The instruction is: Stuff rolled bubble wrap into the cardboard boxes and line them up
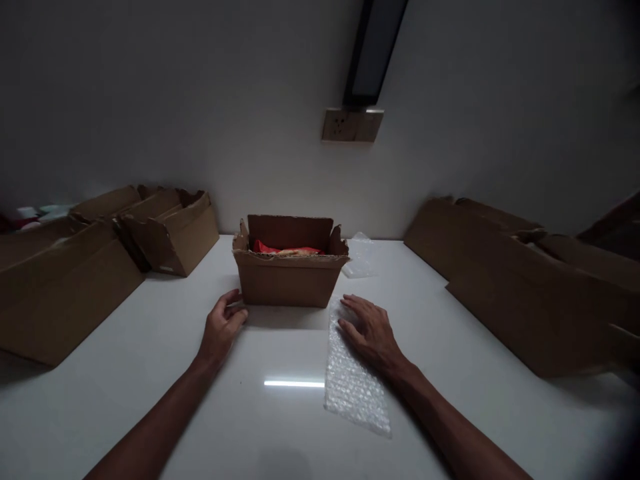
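Note:
An open cardboard box (pixel 287 283) stands upright in the middle of the white table, its top edges rough. Inside it, the upper part of a red packet (pixel 267 248) shows; the rest is hidden by the front wall. My left hand (pixel 223 325) rests by the box's lower left corner, fingers apart and curved, holding nothing. On the right, my right hand (pixel 369 328) lies over a sheet of bubble wrap (pixel 353 387), fingers stretched out and apart. That sheet lies flat in front of the box's right side.
Several cardboard boxes (pixel 185 237) line the left side, and more boxes (pixel 500 287) stand along the right. Behind the middle box lies a clear plastic piece (pixel 363 257). A socket plate (pixel 353 125) is on the wall, below a dark-framed panel (pixel 377 50).

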Demonstrator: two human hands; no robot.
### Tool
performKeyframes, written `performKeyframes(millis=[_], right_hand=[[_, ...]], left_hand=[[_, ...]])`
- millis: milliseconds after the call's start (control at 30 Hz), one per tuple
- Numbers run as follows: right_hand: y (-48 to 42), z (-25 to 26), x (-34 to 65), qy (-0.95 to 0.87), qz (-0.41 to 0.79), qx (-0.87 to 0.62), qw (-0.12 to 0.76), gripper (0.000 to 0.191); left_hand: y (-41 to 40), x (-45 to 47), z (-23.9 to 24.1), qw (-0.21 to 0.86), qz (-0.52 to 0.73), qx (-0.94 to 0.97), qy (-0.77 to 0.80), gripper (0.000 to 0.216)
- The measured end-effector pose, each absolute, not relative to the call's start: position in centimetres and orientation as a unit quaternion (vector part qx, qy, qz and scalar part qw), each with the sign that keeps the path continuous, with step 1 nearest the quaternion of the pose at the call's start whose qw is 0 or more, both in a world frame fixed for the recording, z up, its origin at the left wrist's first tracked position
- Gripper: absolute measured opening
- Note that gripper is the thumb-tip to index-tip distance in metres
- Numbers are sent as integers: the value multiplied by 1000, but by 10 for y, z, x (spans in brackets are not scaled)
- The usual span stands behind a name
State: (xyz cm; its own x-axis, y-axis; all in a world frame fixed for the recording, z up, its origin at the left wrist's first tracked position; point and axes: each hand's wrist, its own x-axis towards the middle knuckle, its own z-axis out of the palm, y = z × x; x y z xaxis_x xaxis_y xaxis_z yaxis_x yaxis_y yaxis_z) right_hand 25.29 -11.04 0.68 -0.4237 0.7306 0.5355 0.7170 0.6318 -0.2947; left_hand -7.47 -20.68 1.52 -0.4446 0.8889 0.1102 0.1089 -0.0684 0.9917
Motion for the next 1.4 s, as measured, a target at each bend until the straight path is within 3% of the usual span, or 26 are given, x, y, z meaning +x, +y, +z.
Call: performKeyframes(millis=[267, 433, 667, 1033, 1267, 1400], right_hand=[[-122, 2, 254, -819, -3, -454, 350, 36], [-125, 4, 254, -809, 14, -491, 324, 37], [-125, 9, 251, -820, 22, -498, 282, 35], [-143, 21, 256, -765, 93, -516, 374, 31], [-250, 20, 306, -876, 75, -418, 230, 56], [-253, 25, 293, -886, 6, -409, 216, 33]], left_hand=[[-224, -64, 10, 65, 556, 508, 655, 43], [-226, -65, 11, -12, 501, 560, 659, 42], [-225, -60, 16, -19, 486, 592, 642, 38], [-211, -79, 14, 28, 542, 549, 636, 27], [-210, -80, 9, 87, 539, 553, 629, 19], [-210, -78, 13, 109, 532, 559, 626, 19]])
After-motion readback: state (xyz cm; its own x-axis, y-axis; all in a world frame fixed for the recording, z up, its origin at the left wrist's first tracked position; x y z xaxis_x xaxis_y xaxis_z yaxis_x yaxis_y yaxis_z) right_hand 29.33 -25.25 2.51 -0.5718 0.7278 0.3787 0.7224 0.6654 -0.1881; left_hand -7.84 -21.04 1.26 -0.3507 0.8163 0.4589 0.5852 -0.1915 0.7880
